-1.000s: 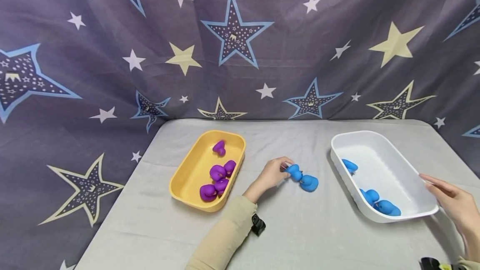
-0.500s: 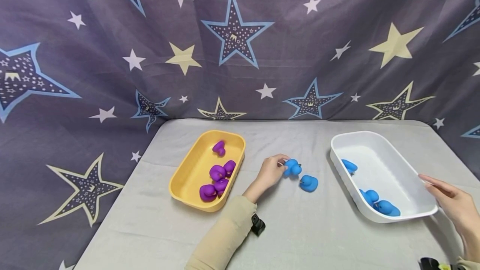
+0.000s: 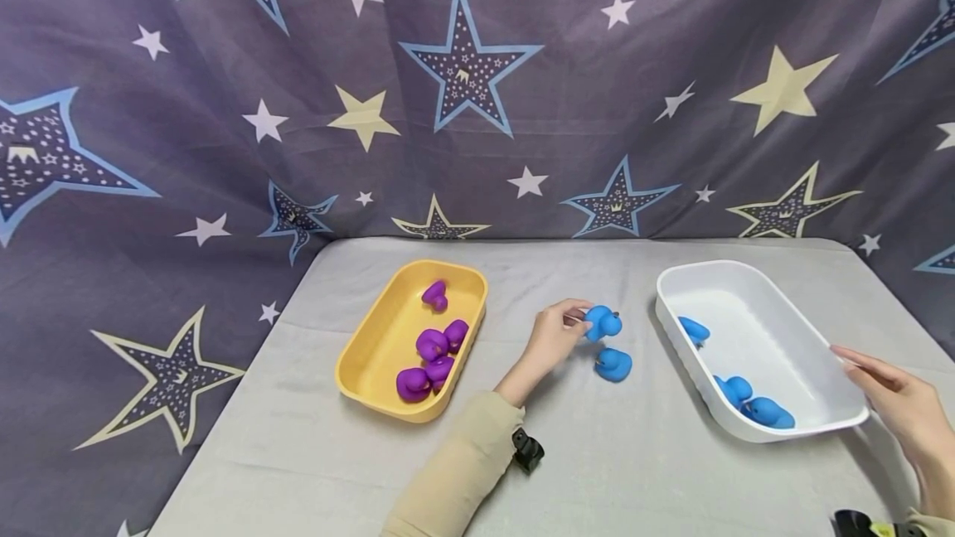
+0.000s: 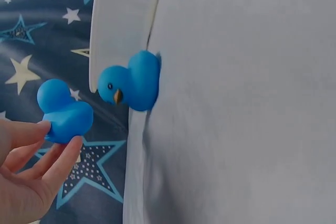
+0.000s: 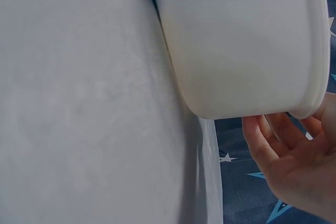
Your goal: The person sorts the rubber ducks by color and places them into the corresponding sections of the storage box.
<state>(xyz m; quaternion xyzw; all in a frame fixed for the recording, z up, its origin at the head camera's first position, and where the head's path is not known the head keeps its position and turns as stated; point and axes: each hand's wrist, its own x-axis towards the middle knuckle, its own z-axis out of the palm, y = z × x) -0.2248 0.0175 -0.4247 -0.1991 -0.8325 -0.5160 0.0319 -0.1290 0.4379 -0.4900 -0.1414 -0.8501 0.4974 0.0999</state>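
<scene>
My left hand [image 3: 550, 340] pinches a blue rubber duck [image 3: 603, 323] by its body between thumb and fingers, over the middle of the table. In the left wrist view the held duck [image 4: 65, 116] points its head up and away. A second blue rubber duck [image 3: 613, 365] sits on the cloth just nearer than the held one. At the right, my right hand [image 3: 906, 408] holds the rim of a white tray [image 3: 746, 313]. In the right wrist view its fingers [image 5: 257, 140] lie against the tray's outer wall. Inside the tray are 3 blue ducks [image 3: 770, 413], along its left and near sides.
A yellow tray [image 3: 376, 355] with several purple rubber ducks [image 3: 433, 345] stands left of my left hand. Pale grey cloth [image 3: 634, 462] covers the table. A dark curtain with stars [image 3: 477, 156] hangs behind its far edge.
My left hand has lifted one blue duck off the cloth and moved it to the right and away, past the second duck. My right hand and both trays stay in place.
</scene>
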